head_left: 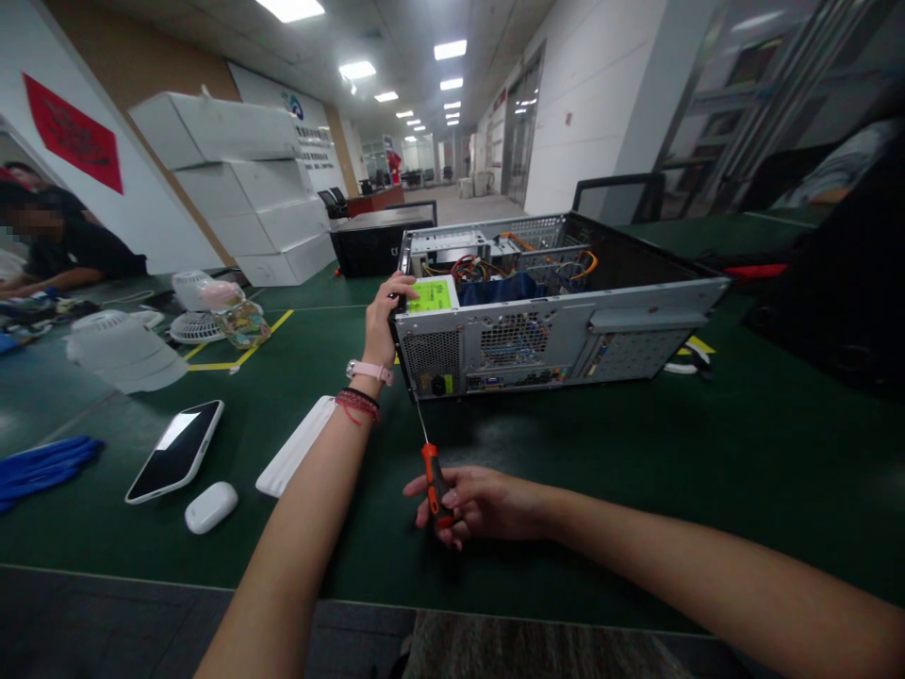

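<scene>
An open computer case (537,325) lies on its side on the green table, its perforated back panel facing me. Inside it show a power supply (434,294) with a green label, coloured cables and drive bays. My left hand (387,306) rests on the case's left corner beside the power supply, fingers bent over the edge. In my right hand (473,500) is a screwdriver (433,481) with an orange and black handle. Its thin shaft points away from me, and the tip is at the lower left corner of the back panel; whether it sits in a screw cannot be made out.
Left of my arm lie a smartphone (176,451), a white earbud case (211,507), a white flat item (297,445) and blue gloves (46,469). White fans (123,349) and stacked white boxes (247,222) stand farther off. Another person (71,240) sits at far left. A dark bag-like shape (834,273) is at right.
</scene>
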A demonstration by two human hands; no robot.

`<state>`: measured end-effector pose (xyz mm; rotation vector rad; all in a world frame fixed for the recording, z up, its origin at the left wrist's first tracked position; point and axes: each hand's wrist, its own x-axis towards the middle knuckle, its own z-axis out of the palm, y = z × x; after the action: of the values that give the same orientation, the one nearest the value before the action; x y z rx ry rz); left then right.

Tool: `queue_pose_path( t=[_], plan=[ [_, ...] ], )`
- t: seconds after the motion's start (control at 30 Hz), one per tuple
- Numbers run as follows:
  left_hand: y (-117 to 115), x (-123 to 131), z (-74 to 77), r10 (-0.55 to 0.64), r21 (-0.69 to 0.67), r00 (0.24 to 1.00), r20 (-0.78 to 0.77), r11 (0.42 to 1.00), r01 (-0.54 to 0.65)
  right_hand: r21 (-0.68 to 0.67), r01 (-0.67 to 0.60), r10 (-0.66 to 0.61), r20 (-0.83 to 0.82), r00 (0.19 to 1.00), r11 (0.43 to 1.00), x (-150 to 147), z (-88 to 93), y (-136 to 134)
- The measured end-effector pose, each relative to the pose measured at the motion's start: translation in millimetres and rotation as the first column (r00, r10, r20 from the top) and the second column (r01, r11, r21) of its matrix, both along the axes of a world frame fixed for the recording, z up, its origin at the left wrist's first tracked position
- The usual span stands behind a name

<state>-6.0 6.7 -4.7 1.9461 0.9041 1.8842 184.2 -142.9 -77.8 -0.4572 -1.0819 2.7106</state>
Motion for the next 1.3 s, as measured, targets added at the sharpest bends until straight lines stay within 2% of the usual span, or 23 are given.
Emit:
queue_pose_path(
  t=[0.53,1.0,1.3],
  plan=[
    [-0.1,0.2,-0.5,0.021,0.012,1.000,-0.015,1.000,-0.020,-0.008,0.084,-0.082,0.100,0.992,0.996,-5.0,-1.4,-2.4],
    [-0.9,0.7,-0.3,0.011,0.009,1.000,0.005,1.000,-0.011,0.024,0.070,-0.072,0.096,0.993,0.997,-5.0,0.8,-3.0],
    [-0.3,-0.1,-0.2,0.010,0.011,1.000,-0.009,1.000,-0.010,0.022,0.122,-0.124,0.152,0.980,0.992,-6.8,0.1,-5.3]
  ],
)
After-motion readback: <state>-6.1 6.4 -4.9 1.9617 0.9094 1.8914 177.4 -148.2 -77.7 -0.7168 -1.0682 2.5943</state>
